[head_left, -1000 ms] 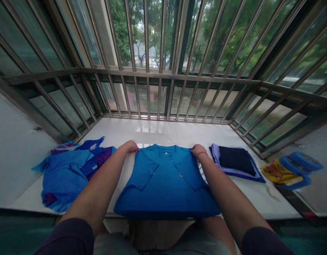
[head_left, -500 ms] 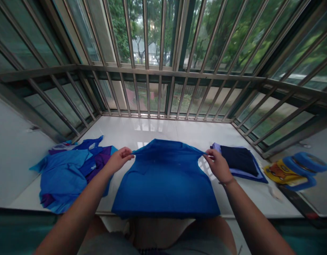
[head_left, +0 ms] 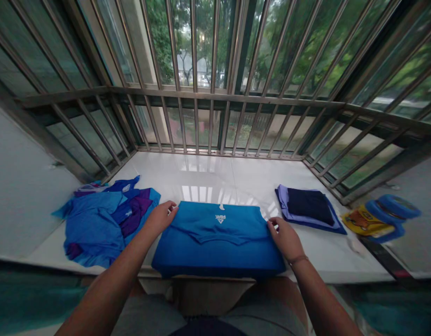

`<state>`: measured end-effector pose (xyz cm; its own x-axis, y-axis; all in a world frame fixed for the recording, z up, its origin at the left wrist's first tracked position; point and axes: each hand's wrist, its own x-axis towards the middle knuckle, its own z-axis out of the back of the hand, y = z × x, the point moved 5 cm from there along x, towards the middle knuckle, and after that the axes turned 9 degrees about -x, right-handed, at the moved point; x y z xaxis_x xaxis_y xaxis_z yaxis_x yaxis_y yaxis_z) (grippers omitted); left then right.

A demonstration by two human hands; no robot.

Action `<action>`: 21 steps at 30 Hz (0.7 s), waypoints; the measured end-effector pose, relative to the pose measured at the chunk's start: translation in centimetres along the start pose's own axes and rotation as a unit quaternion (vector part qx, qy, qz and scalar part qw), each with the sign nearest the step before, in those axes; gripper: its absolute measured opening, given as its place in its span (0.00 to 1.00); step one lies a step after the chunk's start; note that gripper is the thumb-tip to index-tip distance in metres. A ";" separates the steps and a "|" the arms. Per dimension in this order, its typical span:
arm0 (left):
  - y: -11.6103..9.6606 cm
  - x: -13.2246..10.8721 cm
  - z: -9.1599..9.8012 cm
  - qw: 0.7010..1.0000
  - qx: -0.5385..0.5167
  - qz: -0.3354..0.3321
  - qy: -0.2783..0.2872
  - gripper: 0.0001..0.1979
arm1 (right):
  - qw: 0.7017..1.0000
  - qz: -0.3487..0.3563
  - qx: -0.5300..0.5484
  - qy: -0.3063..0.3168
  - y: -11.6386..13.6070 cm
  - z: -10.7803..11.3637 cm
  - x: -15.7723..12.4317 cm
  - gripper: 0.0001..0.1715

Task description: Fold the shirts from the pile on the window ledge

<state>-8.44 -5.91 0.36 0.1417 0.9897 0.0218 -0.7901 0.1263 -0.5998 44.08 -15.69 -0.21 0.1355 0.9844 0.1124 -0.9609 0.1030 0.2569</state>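
A blue t-shirt [head_left: 218,242] lies folded into a flat rectangle at the front edge of the white sill, with a small white logo [head_left: 220,219] showing near its far edge. My left hand [head_left: 160,217] is at the shirt's far left corner, its fingertips gripping the folded edge. My right hand [head_left: 285,238] holds the right edge in the same way, thumb and fingers closed on the cloth. Both forearms reach in from the bottom of the view.
To the left lies a loose pile of blue and purple clothes [head_left: 103,221]. A folded navy and lilac stack [head_left: 308,209] sits on the right. Beyond it are a yellow packet [head_left: 365,223] and a blue round object [head_left: 393,208]. Steel window bars [head_left: 201,121] border the white tile sill [head_left: 208,175].
The shirt's raised far part has come down and folded over towards me, showing the logo. Both hands have dropped from lifting the cloth to the sill level, nearer me.
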 end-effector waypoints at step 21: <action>-1.7 12.7 -0.9 0.975 0.044 0.023 0.218 0.09 | 0.966 0.150 -0.126 0.167 5.9 -1.4 13.5 0.10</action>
<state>-4.77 6.37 0.93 0.3298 0.8739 -0.3572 -0.8474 0.1072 -0.5201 39.89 -1.56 1.50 -0.2025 0.9623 -0.1815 -0.9790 -0.2035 0.0135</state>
